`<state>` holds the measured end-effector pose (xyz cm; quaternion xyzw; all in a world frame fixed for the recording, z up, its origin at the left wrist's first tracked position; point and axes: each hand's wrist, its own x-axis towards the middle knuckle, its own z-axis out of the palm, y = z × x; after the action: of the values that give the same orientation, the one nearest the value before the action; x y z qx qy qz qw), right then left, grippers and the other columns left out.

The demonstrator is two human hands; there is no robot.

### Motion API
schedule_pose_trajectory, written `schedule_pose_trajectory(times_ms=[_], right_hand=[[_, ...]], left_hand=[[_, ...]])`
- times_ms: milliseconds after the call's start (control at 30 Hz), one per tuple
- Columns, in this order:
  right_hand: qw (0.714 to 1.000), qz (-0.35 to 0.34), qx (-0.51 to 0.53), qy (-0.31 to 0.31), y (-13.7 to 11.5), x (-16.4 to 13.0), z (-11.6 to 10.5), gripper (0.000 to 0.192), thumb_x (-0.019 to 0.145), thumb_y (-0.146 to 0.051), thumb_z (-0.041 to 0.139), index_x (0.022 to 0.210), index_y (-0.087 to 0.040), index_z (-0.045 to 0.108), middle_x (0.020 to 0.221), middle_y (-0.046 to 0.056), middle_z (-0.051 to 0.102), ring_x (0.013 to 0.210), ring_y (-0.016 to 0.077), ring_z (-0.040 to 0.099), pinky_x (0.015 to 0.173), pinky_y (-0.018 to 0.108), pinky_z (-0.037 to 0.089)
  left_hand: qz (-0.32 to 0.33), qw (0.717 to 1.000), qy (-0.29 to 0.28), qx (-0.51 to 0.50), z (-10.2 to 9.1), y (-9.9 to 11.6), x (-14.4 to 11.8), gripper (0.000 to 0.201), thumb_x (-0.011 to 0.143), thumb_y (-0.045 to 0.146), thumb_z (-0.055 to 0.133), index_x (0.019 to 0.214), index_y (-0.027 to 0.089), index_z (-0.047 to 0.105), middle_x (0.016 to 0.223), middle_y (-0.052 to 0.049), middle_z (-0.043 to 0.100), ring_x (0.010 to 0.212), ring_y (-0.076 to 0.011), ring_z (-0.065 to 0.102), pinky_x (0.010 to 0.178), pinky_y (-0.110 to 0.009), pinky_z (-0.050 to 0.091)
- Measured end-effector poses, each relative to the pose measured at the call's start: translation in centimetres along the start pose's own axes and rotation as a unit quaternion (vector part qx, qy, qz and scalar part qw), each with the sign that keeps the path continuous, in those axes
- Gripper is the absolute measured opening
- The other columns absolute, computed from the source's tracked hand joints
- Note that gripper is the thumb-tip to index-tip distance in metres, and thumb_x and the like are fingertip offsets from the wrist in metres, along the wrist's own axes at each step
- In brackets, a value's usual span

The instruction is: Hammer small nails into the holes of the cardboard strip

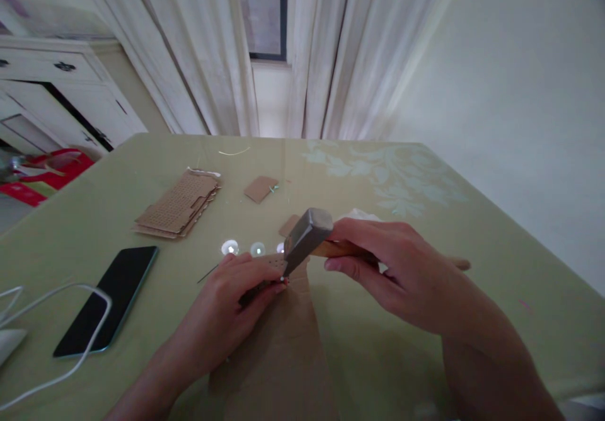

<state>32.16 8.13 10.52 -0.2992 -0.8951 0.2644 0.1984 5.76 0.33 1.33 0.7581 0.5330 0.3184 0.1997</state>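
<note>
Our right hand [406, 270] grips a grey-headed wooden hammer [307, 239] — left hand [231, 295] pinches a thin dark tool [258, 292] on brown cardboard [283, 345].

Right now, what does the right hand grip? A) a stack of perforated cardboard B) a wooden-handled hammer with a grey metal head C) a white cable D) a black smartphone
B: the right hand is wrapped around the wooden handle of the hammer with the grey metal head, which angles down to the brown cardboard strip steadied by the left hand.
</note>
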Motion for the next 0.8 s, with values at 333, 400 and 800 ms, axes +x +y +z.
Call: schedule_pose_trajectory(times_ms=[333, 400, 800], right_hand=[[1.0, 0.007, -0.001, -0.012, -0.3, -0.16, -0.05, 0.007, 0.108, -0.022, 0.063, 0.111, -0.025, 0.069, 0.097, 0.001, 0.076, 0.084, 0.0194, 0.068, 0.077, 0.03, 0.044], [1.0, 0.005, -0.003, -0.022, -0.23, -0.11, -0.01, 0.007, 0.107, -0.02, 0.064, 0.107, -0.025, 0.069, 0.096, 0.001, 0.076, 0.084, 0.0194, 0.067, 0.077, 0.03, 0.044], [0.999, 0.007, -0.022, -0.043, -0.12, -0.12, -0.07, 0.005, 0.107, -0.022, 0.064, 0.106, -0.025, 0.069, 0.095, 0.001, 0.075, 0.086, 0.0198, 0.066, 0.077, 0.03, 0.042]], left_hand=[[0.0, 1.0, 0.005, 0.014, 0.17, 0.07, -0.02, 0.014, 0.104, 0.027, 0.066, 0.098, 0.03, 0.078, 0.088, 0.001, 0.078, 0.084, -0.0205, 0.066, 0.085, -0.035, 0.047], [0.0, 1.0, 0.001, 0.012, 0.22, 0.04, -0.01, 0.016, 0.104, 0.025, 0.064, 0.098, 0.029, 0.078, 0.091, 0.001, 0.079, 0.085, -0.0206, 0.067, 0.084, -0.035, 0.047], [0.011, 1.0, -0.007, 0.006, 0.26, 0.04, 0.01, 0.015, 0.104, 0.025, 0.064, 0.1, 0.03, 0.078, 0.095, 0.002, 0.08, 0.085, -0.0198, 0.068, 0.081, -0.034, 0.046]])
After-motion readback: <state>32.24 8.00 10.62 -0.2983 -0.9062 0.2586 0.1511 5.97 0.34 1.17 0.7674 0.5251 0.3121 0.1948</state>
